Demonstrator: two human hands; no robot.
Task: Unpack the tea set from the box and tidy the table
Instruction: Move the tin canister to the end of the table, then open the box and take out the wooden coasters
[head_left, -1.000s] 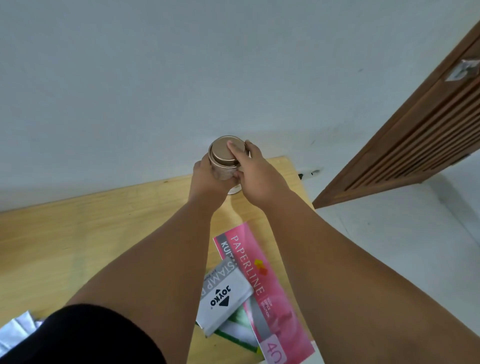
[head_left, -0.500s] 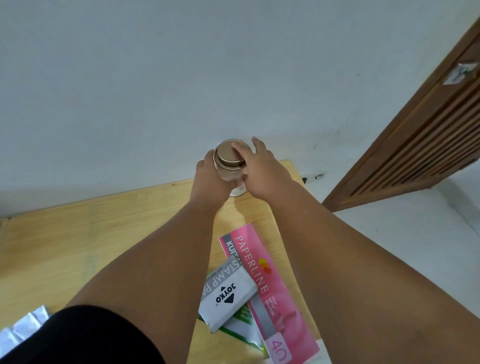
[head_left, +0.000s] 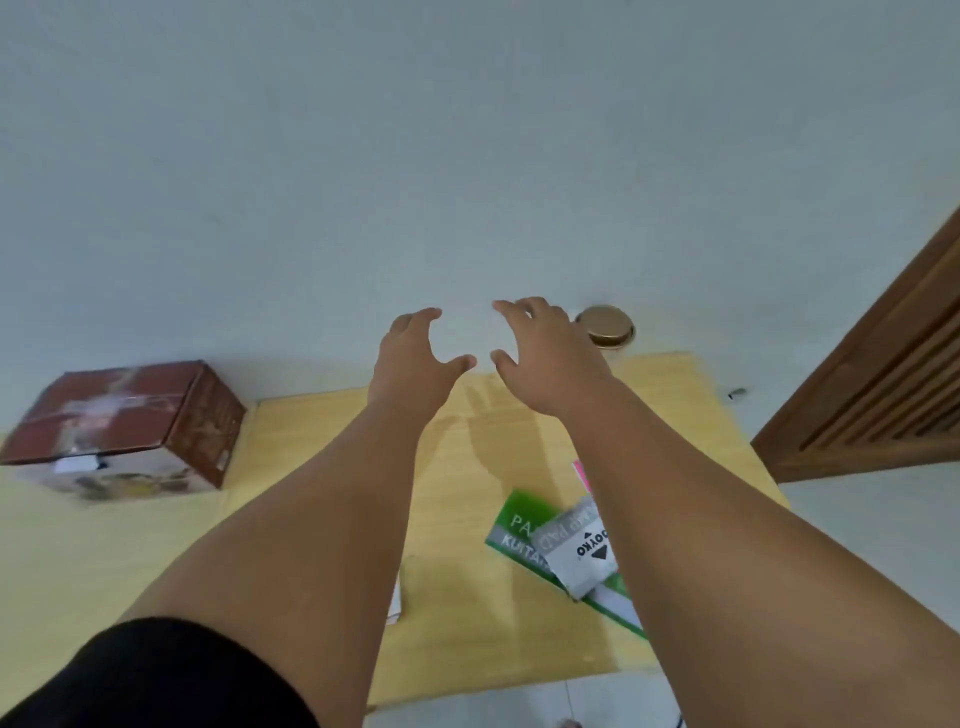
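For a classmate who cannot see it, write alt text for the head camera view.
Two bare hands, the left hand and the right hand, reach forward open and empty above a yellow wooden table. A gold-lidded jar stands at the far edge beside the right hand. A reddish-brown box sits far left; paper packets lie near right.

Beyond the right hand (head_left: 550, 358), a lid (head_left: 605, 325) of satin brass-toned metal; under both hands, a smooth pale wood table (head_left: 322, 441); left of the left hand (head_left: 415, 358), a glossy printed cardboard box (head_left: 124, 431).
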